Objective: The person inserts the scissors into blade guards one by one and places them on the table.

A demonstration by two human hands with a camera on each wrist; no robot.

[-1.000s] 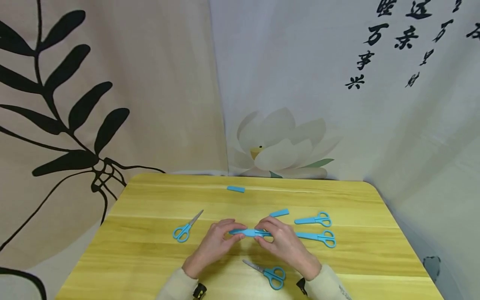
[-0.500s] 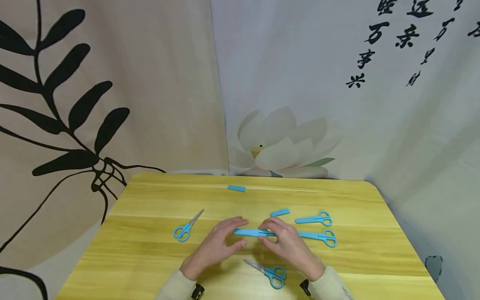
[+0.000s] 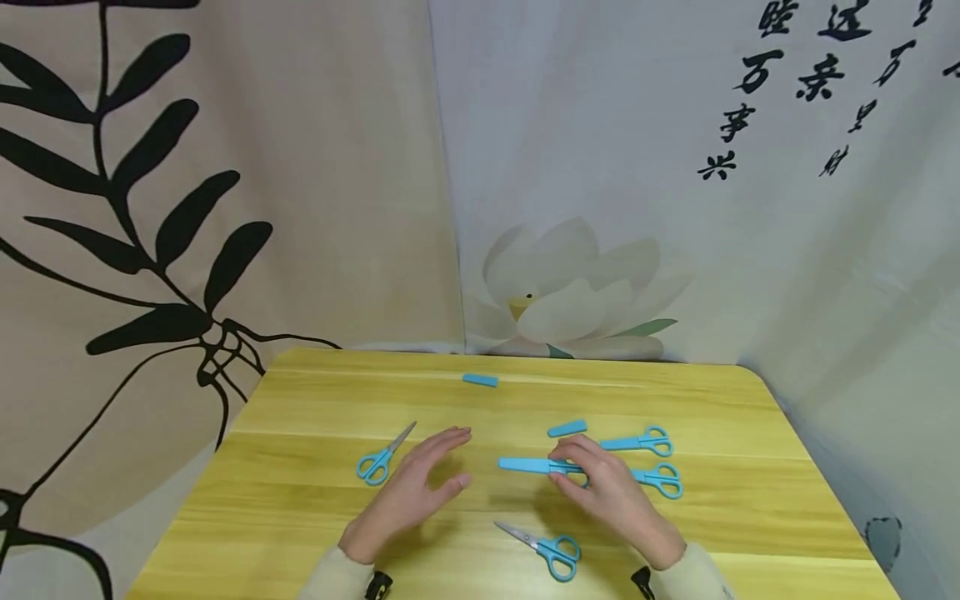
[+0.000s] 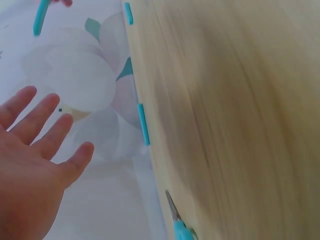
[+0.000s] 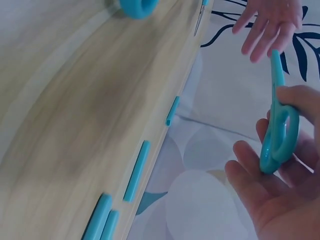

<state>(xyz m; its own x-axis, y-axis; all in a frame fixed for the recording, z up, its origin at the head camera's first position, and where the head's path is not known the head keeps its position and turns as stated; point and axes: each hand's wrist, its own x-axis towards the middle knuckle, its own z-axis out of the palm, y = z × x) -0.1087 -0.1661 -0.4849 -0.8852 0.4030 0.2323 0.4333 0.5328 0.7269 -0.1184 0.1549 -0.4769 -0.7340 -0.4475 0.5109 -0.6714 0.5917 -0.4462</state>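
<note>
Clearly, the right grip (image 3: 611,496) pinches slim, blue-sheathed blue scissors (image 3: 528,465); the left grip (image 3: 411,485) is released.

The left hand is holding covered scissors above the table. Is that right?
Wrong hand: the right hand holds the covered scissors above the table, as the head view shows. The left hand holds nothing.

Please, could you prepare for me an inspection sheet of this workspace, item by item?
Surface: yellow wood-grain table.
Job's things: one pair of blue-handled scissors, blades covered, held; two more covered pairs at the right; two bare-bladed pairs; two loose flat blue blade covers.
Clutter: nothing seen.
Grippers: bare left hand, holding nothing; bare right hand, gripping the held scissors.
Cables: nothing seen.
Surroundings: pale fabric backdrop printed with black leaves, a pale flower, black writing.
</note>
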